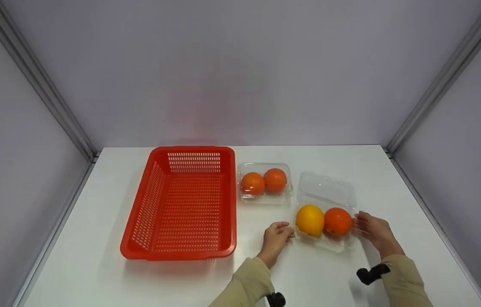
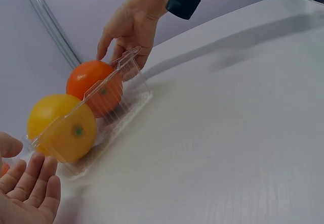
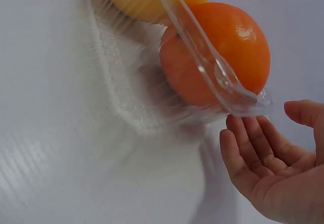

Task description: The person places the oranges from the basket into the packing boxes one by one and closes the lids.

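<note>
An opened clear plastic clamshell box (image 1: 328, 242) holds a yellow-orange fruit (image 1: 309, 220) and an orange (image 1: 338, 221) side by side, with its lid (image 1: 328, 187) folded back behind them. At the box's left end is my left hand (image 1: 276, 239), its loosely bent fingers (image 2: 38, 181) close to the wall and holding nothing. My right hand (image 1: 376, 230) is at the opposite end. In the right wrist view its fingertips (image 3: 235, 123) lie just under the box's rim, with the thumb apart; whether they touch the plastic I cannot tell.
Left of the hands stands a red perforated plastic basket (image 1: 189, 213) with nothing in it. Between basket and lid, farther back, sits another clear box (image 1: 265, 198) with two oranges (image 1: 275, 180) inside. Walls (image 1: 240, 72) enclose the white table (image 1: 172, 285) at the back and sides.
</note>
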Motion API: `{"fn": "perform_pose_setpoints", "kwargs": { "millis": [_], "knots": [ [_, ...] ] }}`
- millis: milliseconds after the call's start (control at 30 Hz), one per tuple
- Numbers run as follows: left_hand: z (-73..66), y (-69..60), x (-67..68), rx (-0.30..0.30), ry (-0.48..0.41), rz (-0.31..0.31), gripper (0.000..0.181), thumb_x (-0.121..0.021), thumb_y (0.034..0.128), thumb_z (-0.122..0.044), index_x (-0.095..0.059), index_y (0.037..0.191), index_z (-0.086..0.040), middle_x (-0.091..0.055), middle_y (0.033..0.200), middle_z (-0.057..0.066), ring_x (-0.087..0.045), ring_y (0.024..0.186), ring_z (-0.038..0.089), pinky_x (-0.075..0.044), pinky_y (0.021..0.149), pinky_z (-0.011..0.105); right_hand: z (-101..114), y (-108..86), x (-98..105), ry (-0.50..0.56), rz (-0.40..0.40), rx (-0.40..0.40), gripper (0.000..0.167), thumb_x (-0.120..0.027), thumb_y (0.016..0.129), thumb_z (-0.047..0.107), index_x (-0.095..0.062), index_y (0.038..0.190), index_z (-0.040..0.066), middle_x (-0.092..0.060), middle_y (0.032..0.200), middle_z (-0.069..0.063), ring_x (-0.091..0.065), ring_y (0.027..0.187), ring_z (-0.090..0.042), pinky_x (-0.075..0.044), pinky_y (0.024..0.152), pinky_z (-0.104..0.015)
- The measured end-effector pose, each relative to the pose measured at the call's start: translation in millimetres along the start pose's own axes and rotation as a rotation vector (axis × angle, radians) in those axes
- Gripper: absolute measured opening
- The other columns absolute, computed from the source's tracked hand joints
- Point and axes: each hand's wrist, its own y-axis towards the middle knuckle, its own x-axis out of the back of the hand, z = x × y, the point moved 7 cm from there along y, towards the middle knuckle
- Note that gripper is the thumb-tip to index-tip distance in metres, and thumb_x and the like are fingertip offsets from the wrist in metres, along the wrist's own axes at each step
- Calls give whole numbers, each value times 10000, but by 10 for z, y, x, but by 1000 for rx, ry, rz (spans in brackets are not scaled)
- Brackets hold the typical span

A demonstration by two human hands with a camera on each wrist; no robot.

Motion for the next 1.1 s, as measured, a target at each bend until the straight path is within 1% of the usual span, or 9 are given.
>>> {"fn": "perform_pose_setpoints", "kwargs": {
  "millis": [100, 167, 300, 400, 500, 600, 700, 833, 1100],
  "knots": [
    [-16, 14, -17, 4, -12, -3, 274, -614, 896, -87, -609, 1120, 69, -717, 978, 207, -694, 797, 136, -568, 738, 285, 51, 65, -21, 5, -49, -11, 478, -484, 990, 299, -454, 1336, -29, -670, 748, 144, -631, 739, 9, -548, 748, -153],
    [-15, 23, -29, 17, -15, -6, 261, -608, 907, -92, -623, 1114, 66, -719, 980, 203, -691, 792, 123, -569, 737, 277, 74, 95, -33, 34, -72, -21, 420, -495, 985, 288, -499, 1290, 0, -674, 731, 144, -621, 722, 10, -539, 732, -150],
    [-5, 30, -50, 42, -13, -12, 237, -601, 916, -95, -650, 1103, 43, -728, 956, 146, -670, 780, 84, -574, 749, 263, 102, 113, -55, 132, -83, -35, 198, -511, 979, 227, -662, 998, 100, -700, 704, 120, -639, 687, -1, -536, 702, -152],
    [3, 28, -55, 47, -4, -16, 236, -608, 907, -86, -657, 1105, 33, -733, 958, 124, -670, 790, 81, -578, 760, 262, 99, 114, -59, 177, -93, -46, 199, -524, 975, 202, -686, 870, 155, -712, 690, 106, -655, 669, -5, -533, 676, -150],
    [7, 22, -49, 42, -3, -17, 238, -616, 897, -81, -658, 1105, 27, -731, 969, 127, -687, 814, 105, -582, 780, 272, 97, 123, -69, 154, -111, -41, 176, -544, 967, 202, -677, 1039, 112, -704, 687, 128, -643, 677, 5, -521, 676, -143],
    [7, 13, -34, 38, -10, -13, 232, -630, 887, -82, -659, 1093, 20, -729, 959, 126, -694, 821, 122, -584, 792, 280, 106, 137, -85, 107, -125, -21, 345, -562, 959, 202, -584, 1272, 57, -687, 691, 159, -619, 697, 13, -510, 697, -138],
    [8, 7, -13, 35, -2, -12, 229, -652, 871, -92, -662, 1076, 11, -730, 930, 111, -682, 797, 103, -581, 775, 265, 110, 155, -100, 97, -123, -5, 422, -569, 956, 188, -525, 1346, 31, -675, 690, 171, -613, 711, 19, -506, 707, -136],
    [9, -3, 4, 31, 8, -13, 228, -667, 863, -99, -665, 1063, 11, -734, 918, 116, -663, 771, 77, -578, 755, 254, 123, 152, -106, 121, -94, 8, 369, -585, 947, 150, -532, 1295, 40, -677, 695, 161, -636, 720, 26, -519, 711, -129],
    [24, -33, 19, 37, 3, -9, 272, -697, 859, -137, -688, 1086, 13, -748, 923, 84, -664, 770, 62, -583, 773, 260, 149, 88, -145, 204, -20, 60, 95, -572, 947, 102, -611, 1023, 145, -707, 740, 140, -672, 742, 8, -542, 739, -124]
  ]
}}
